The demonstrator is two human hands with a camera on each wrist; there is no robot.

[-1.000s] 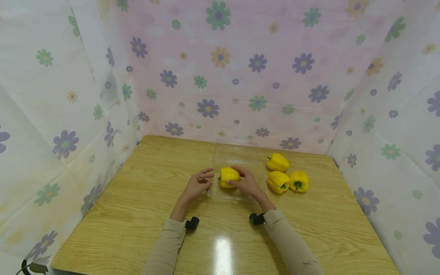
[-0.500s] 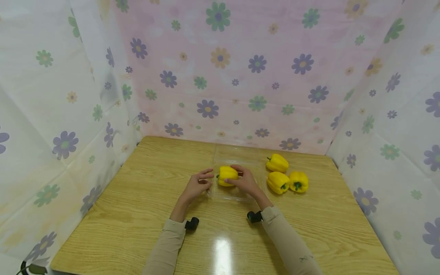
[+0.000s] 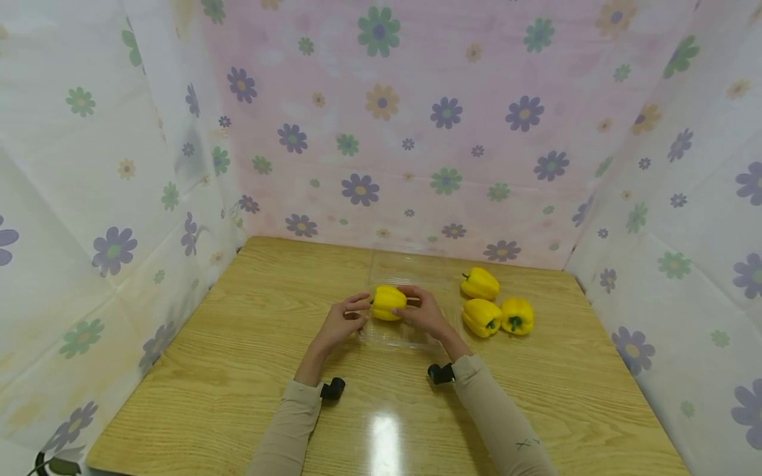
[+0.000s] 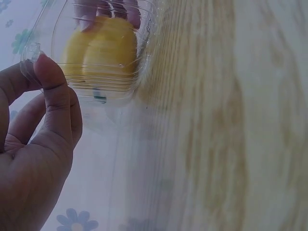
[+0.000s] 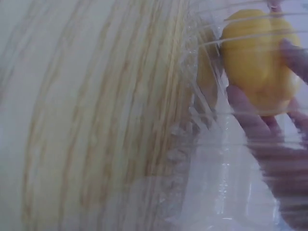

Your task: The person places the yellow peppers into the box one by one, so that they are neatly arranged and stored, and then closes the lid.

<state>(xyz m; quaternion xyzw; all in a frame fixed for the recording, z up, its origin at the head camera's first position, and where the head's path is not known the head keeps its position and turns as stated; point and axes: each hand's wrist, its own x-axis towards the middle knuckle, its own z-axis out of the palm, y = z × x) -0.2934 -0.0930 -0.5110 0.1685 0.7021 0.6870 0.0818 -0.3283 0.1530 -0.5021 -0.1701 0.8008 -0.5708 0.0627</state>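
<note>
A yellow bell pepper (image 3: 388, 303) is in my right hand (image 3: 426, 313), gripped between thumb and fingers from its right side, stem end toward the left. It sits inside the left part of a clear plastic clamshell container (image 3: 411, 342), whose lid (image 3: 407, 264) lies opened toward the back. My left hand (image 3: 344, 321) pinches the container's left rim between thumb and finger, as the left wrist view shows at the rim (image 4: 30, 72). Through the clear wall, the right wrist view shows the fingers (image 5: 255, 122) around the pepper (image 5: 257, 57).
Three more yellow bell peppers stand grouped right of the container: one at the back (image 3: 480, 283), one in front (image 3: 481, 317) and one at the right (image 3: 516, 316). The wooden table (image 3: 250, 317) is walled by flowered cloth (image 3: 411, 165) at the back and both sides.
My right hand has shifted the bell pepper slightly left and back inside the container, closer to my left fingers. My left hand has stayed at the rim.
</note>
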